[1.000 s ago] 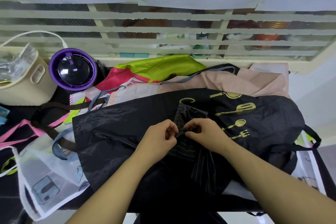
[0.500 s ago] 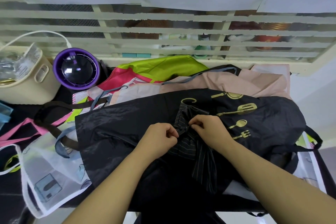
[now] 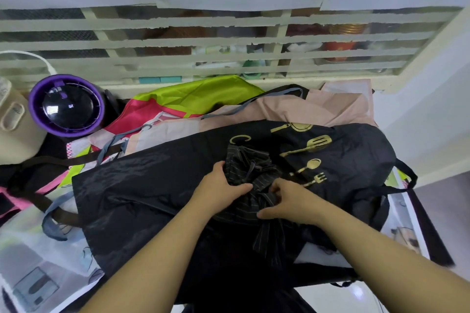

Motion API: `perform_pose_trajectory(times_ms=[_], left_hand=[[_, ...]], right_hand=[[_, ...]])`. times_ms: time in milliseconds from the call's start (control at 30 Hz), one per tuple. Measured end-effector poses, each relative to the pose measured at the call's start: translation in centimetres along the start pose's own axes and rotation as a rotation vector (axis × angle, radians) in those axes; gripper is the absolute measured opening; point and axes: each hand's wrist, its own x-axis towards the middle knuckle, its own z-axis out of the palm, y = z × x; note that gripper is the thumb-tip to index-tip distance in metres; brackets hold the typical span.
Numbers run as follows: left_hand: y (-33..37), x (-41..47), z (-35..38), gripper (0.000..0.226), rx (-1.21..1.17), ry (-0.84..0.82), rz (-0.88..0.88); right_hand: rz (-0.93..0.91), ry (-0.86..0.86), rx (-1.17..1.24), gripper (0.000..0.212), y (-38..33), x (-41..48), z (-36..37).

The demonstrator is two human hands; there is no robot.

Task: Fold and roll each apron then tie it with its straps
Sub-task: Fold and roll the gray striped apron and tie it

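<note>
A rolled dark pinstriped apron lies in the middle of the pile, its straps knotted on top and its loose ends hanging toward me. My left hand grips the bundle's left side, thumb across its near edge. My right hand holds the near right part of the bundle, fingers curled onto the striped cloth. Under the bundle a black apron with gold utensil prints is spread flat.
More aprons lie beneath: a peach one, a lime and pink one, a translucent white one at the left. A purple-rimmed round device and a cream container stand at the back left. A slatted window runs behind.
Both hands left the strap knot they were pinching on top. They now clasp the bundle from both sides, lower and nearer to me. The camera has shifted slightly.
</note>
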Motion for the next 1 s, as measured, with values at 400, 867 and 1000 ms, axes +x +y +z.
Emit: perform_pose_trajectory(times_ms=[400, 867, 1000], left_hand=[[6.0, -2.8, -11.2, 0.024, -0.876, 0.195, 0.239], [12.9, -10.5, -24.7, 0.021, -0.933, 0.348, 0.641], [14.7, -12.8, -28.2, 0.018, -0.864, 0.44, 0.737]], right_hand=[[-0.49, 0.633, 0.309, 0.025, -6.3, -3.9, -11.8], [-0.992, 0.231, 0.915, 0.023, -18.8, -12.2, -23.9], [-0.943, 0.365, 0.454, 0.052, -21.4, -15.6, -26.3]])
